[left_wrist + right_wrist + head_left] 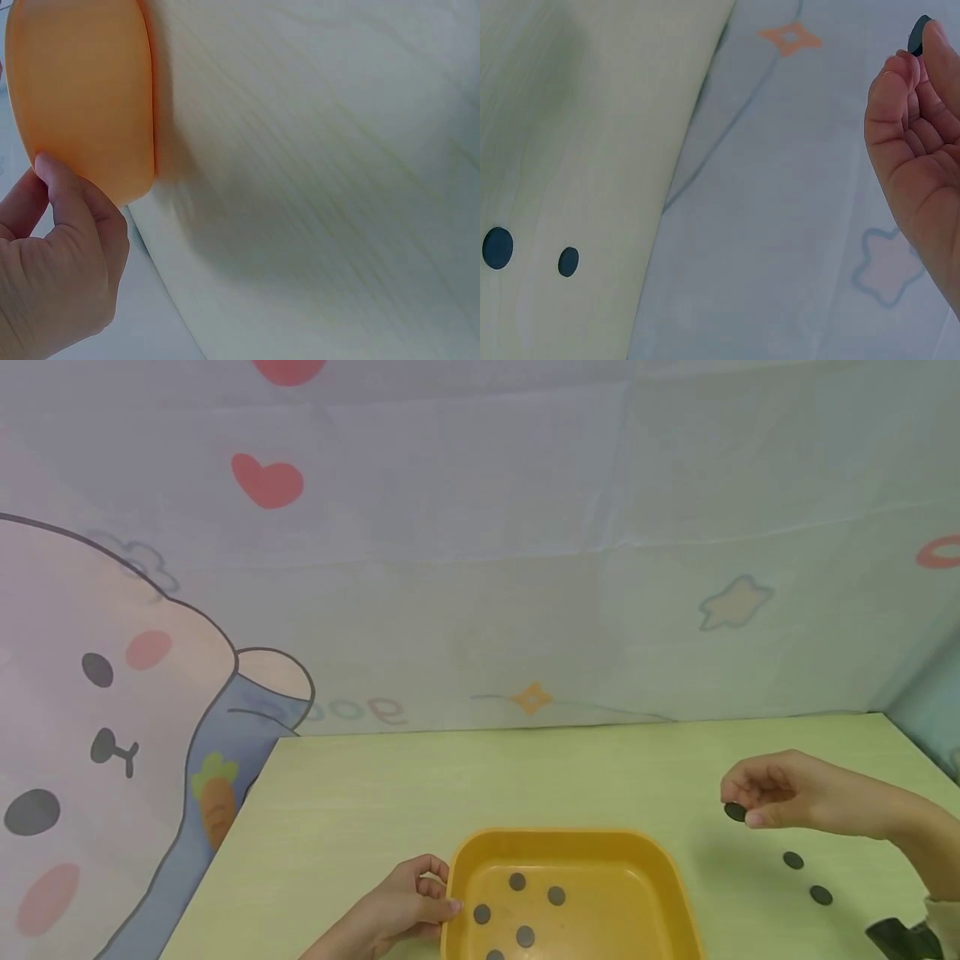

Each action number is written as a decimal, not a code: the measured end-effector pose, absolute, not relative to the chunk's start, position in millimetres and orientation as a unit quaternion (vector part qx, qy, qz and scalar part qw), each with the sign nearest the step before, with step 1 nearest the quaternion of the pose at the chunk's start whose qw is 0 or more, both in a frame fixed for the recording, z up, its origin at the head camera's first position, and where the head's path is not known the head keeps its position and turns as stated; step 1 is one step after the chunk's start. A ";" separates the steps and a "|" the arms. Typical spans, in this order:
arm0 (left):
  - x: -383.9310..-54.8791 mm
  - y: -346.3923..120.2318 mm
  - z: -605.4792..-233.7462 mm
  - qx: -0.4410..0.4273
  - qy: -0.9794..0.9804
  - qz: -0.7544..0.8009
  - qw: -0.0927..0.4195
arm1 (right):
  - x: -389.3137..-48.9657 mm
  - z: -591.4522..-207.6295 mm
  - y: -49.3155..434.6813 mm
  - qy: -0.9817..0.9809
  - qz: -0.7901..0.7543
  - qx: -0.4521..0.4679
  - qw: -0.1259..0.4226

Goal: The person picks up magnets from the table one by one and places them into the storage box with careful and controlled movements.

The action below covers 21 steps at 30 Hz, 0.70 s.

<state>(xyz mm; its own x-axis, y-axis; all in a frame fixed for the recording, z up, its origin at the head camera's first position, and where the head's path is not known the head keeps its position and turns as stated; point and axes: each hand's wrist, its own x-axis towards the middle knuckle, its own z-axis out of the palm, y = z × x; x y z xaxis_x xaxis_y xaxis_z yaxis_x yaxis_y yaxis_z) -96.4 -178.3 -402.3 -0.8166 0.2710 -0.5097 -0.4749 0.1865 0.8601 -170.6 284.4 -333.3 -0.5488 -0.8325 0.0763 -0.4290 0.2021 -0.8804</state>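
5 grey discs (525, 937) show in the lower-centre tray (570, 833) the left hand (405, 902) grips; the right hand (810, 793) pinches 1 black disc (735, 812); 2 loose discs (821, 895) are left, lower right.

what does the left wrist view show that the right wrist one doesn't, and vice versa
Only the left wrist view shows the yellow tray and the left hand holding its edge. Only the right wrist view shows the right hand pinching a dark disc, two loose discs and the orange star on the backdrop. Both show the pale tabletop.
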 end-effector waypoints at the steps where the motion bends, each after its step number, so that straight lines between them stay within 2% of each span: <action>1: -96.4 -178.0 -402.1 -0.072 0.712 0.634 0.294 | -170.9 -332.9 283.4 0.741 -0.470 -0.427 0.216; 9: -95.5 -177.4 -400.1 -0.072 0.711 0.636 0.290 | -171.9 -326.9 276.5 0.739 -0.460 -0.445 0.210; 21: -95.8 -177.5 -400.0 -0.070 0.709 0.637 0.294 | -172.6 -321.9 266.1 0.725 -0.473 -0.445 0.228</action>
<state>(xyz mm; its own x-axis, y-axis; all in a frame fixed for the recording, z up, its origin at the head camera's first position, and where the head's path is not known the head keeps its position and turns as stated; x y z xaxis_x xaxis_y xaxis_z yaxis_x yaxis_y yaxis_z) -95.8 -177.5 -400.0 -0.8172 0.2760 -0.5059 -0.4734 0.1793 0.8624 -172.6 266.1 -321.9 -0.4992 -0.8618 0.0899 -0.4305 0.1566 -0.8889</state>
